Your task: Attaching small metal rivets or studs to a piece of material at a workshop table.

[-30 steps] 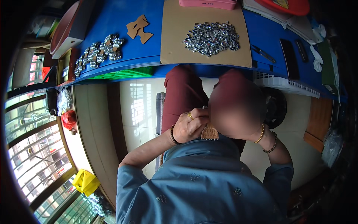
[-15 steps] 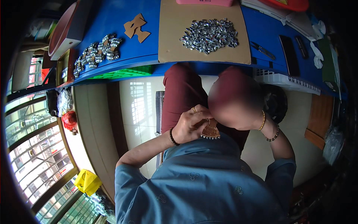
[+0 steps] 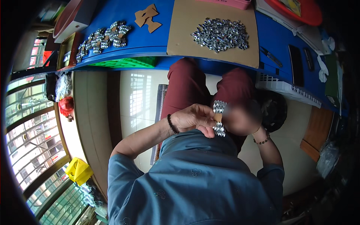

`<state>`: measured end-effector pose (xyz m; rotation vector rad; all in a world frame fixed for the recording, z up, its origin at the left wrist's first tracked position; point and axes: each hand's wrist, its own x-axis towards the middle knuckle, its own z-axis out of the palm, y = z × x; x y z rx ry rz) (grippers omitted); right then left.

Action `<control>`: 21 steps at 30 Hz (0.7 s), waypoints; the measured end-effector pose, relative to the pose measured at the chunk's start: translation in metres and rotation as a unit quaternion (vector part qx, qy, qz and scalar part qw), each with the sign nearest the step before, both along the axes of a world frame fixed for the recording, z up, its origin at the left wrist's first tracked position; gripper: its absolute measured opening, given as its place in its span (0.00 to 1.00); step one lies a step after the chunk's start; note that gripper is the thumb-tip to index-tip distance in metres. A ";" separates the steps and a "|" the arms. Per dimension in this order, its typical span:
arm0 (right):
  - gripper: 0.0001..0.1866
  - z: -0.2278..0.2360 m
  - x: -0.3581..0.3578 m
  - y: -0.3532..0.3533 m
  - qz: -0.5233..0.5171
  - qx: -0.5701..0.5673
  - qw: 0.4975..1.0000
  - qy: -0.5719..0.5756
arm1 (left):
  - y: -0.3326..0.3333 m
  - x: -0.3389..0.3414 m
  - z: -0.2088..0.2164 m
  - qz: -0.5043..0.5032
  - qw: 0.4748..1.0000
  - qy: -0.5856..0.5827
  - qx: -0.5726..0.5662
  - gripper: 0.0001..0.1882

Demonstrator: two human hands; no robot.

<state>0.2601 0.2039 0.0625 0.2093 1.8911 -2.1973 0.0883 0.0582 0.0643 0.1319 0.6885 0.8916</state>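
Note:
My left hand (image 3: 190, 120) is closed on a small brown card (image 3: 217, 117), held over my lap by its narrow middle. Rows of silver faceted beads (image 3: 219, 129) cover both wider ends of the card. On the card's other side is my right hand (image 3: 243, 119), close to it; a blur hides its fingers, so whether it grips the card cannot be told. Ahead on the table, a heap of loose silver beads (image 3: 221, 35) lies on a tan cardboard sheet (image 3: 180, 41).
Several beaded cards (image 3: 101, 40) lie at the table's left, beside bare notched cards (image 3: 148, 18). Snips (image 3: 270, 57), a dark phone (image 3: 296, 65) and a dark pen-like object (image 3: 308, 59) are at the right. Under the table are a green basket (image 3: 127, 62) and a white basket (image 3: 287, 90).
My left hand has turned the card, so its bead-covered ends now show where mostly bare brown card showed before. The right hand has dropped slightly. The whole view has shifted a little.

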 end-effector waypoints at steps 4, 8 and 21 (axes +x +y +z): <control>0.04 -0.002 -0.001 -0.003 -0.012 0.027 0.999 0.032 | -0.001 0.000 -0.004 0.009 1.000 -0.014 -0.009 0.10; 0.05 0.001 -0.005 -0.015 -0.093 0.018 0.995 0.010 | -0.002 0.003 -0.003 0.044 0.999 0.015 -0.007 0.09; 0.12 0.033 -0.010 -0.015 -0.235 0.387 0.878 0.156 | 0.004 0.017 -0.006 0.178 0.964 0.196 0.012 0.07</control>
